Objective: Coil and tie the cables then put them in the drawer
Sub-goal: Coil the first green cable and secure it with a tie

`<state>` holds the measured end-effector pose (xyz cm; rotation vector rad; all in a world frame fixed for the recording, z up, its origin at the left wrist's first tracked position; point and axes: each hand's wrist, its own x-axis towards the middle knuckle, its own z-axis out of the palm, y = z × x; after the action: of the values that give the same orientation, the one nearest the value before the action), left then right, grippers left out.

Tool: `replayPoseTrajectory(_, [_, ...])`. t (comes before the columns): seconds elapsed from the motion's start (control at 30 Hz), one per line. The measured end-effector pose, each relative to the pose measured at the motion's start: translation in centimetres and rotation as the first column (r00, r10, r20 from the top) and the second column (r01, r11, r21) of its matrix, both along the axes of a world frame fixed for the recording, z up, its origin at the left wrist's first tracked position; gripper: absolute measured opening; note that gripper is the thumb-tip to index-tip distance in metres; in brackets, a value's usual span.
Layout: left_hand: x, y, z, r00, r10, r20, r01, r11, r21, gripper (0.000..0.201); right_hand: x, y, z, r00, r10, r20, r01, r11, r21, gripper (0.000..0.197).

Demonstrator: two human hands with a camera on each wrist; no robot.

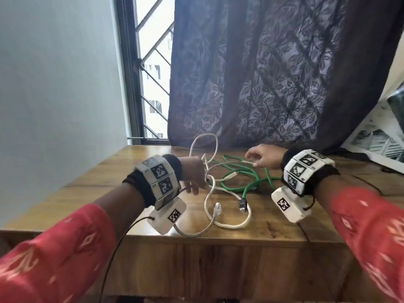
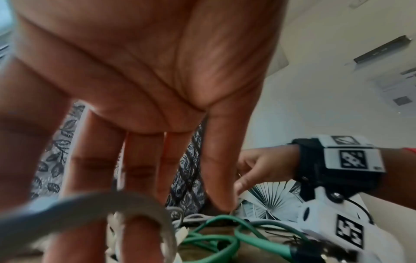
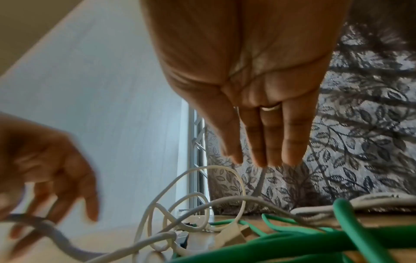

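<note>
Left hand (image 1: 192,176): fingers loosely spread, white cable (image 1: 229,224) looped over them.
Right hand (image 1: 265,158): head view suggests pinch; wrist view shows straight fingers (image 3: 265,138).
Green cable (image 1: 247,186): tabletop tangle.

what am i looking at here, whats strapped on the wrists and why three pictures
A person is sorting cables bare-handed. Each wrist wears a band of printed markers with a small camera. One picture comes from a head camera; the other two look along each palm. On the wooden table lie a tangled white cable and a green cable. The left hand holds white loops, though blur hides the exact grip. The right hand reaches over the green cable with straight fingers, holding nothing clearly.
</note>
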<state>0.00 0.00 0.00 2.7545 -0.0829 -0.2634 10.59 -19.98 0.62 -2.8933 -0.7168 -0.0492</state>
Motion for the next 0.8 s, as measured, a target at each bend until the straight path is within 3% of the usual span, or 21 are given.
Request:
replayPoseTrajectory(0.1, [0.5, 0.9, -0.4, 0.998, -0.01, -0.069, 0.01, 1.0, -0.002, 0.017, 1.4, 0.3, -0.5, 0.991, -0.134, -0.025, 0.132, 0.987, -0.087, 0.052])
replayPoseTrajectory(0.2, [0.2, 2.1, 0.1, 1.0, 0.005, 0.015, -0.003, 0.995, -0.099, 0.009, 2.2, -0.5, -1.0, 0.961, -0.263, -0.09, 0.247, 0.957, -0.153, 0.033])
replayPoseTrajectory(0.33, [-0.1, 3.1, 1.0, 0.989, 0.029, 0.145, 0.001, 0.978, -0.206, 0.021, 3.2, -2.2, -1.9, 0.94, -0.321, -0.112, 0.317, 0.947, -0.052, 0.026])
replayPoseTrajectory(0.4, [-0.1, 3.0, 1.3, 0.98, 0.02, 0.197, 0.026, 0.974, -0.226, 0.022, 3.2, -2.8, -1.5, 0.935, -0.327, -0.141, 0.337, 0.94, 0.056, 0.014])
replayPoseTrajectory(0.5, [0.0, 2.2, 1.4, 0.967, -0.014, 0.254, 0.075, 0.97, -0.232, 0.017, 2.1, -3.6, 0.2, 0.93, -0.25, -0.269, 0.344, 0.849, 0.4, 0.023])
replayPoseTrajectory(0.63, [0.1, 0.7, 0.7, 0.951, -0.079, 0.3, 0.135, 0.976, -0.171, 0.017, -1.4, -4.6, 2.7, 0.94, -0.007, -0.34, 0.276, 0.599, 0.752, 0.02])
replayPoseTrajectory(0.73, [0.1, -0.2, 0.9, 0.888, -0.117, 0.444, 0.21, 0.963, -0.167, 0.018, -3.7, -4.1, 4.6, 0.958, 0.14, -0.25, 0.157, 0.474, 0.866, 0.015])
replayPoseTrajectory(0.8, [0.0, -1.0, 1.5, 0.83, -0.096, 0.549, 0.247, 0.946, -0.208, 0.022, -5.0, -3.3, 5.4, 0.957, 0.215, -0.193, 0.068, 0.483, 0.873, 0.015])
